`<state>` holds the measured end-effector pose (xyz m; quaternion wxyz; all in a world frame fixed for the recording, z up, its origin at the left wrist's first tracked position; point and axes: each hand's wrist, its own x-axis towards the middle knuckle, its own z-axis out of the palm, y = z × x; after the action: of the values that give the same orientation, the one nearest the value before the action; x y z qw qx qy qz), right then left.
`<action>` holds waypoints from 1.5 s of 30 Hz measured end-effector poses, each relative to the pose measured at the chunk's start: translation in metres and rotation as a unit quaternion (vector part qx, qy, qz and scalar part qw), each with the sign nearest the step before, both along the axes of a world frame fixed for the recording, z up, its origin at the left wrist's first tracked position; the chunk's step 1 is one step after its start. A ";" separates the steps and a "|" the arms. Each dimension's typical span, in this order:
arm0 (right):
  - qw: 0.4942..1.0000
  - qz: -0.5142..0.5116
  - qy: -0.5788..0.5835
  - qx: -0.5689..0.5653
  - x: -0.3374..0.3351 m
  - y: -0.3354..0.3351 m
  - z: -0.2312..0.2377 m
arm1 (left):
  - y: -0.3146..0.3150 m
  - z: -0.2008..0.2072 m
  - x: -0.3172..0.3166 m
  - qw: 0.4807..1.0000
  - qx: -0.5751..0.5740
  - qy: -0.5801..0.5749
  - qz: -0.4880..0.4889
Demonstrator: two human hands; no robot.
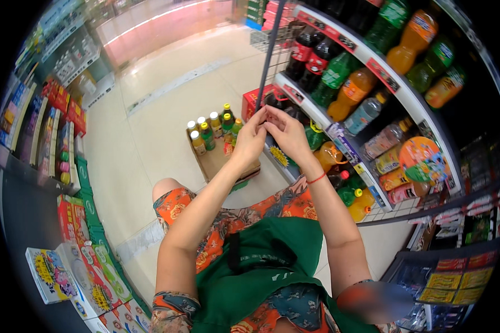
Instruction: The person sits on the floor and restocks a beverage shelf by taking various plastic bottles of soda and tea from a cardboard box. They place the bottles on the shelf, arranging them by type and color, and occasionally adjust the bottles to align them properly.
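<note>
My left hand [252, 136] and my right hand [289, 133] meet in front of me, fingertips pressed together. Both are closed; whatever lies between the fingers, if anything, is hidden or too small to name. Below and left of them a shallow cardboard tray [215, 165] stands low by the shelf. Several small bottles fill its far part, among them a green bottle with a yellow cap [207, 136] and an amber bottle with a white cap [198, 143]. Just beyond my right hand, dark bottles on the lowest shelf are partly covered by my fingers.
A drinks shelf [366, 58] rises on the right, with an orange soda bottle [351, 94], a green soda bottle [331, 79] and dark cola bottles. Its dark upright post [270, 53] stands near my fingertips. Boxed goods [83, 272] line the left side, above green crates [89, 202].
</note>
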<state>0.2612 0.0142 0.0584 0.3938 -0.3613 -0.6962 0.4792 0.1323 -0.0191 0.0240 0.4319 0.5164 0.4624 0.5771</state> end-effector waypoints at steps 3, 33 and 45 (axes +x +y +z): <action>0.999 0.015 -0.025 -0.040 -0.021 0.010 -0.043 | 0.000 -0.041 -0.018 0.999 -0.031 -0.024 0.030; 0.953 -0.094 -0.184 -0.223 -0.110 0.148 -0.337 | 0.132 -0.338 -0.091 0.948 -0.280 0.044 0.148; 0.945 -0.134 -0.268 -0.134 -0.136 0.188 -0.372 | 0.172 -0.387 -0.094 0.951 -0.211 0.101 0.200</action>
<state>0.1250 0.2023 -0.3134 0.2010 -0.6158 -0.6508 0.3960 0.0380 0.1531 -0.3633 0.3577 0.3657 0.7090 0.4854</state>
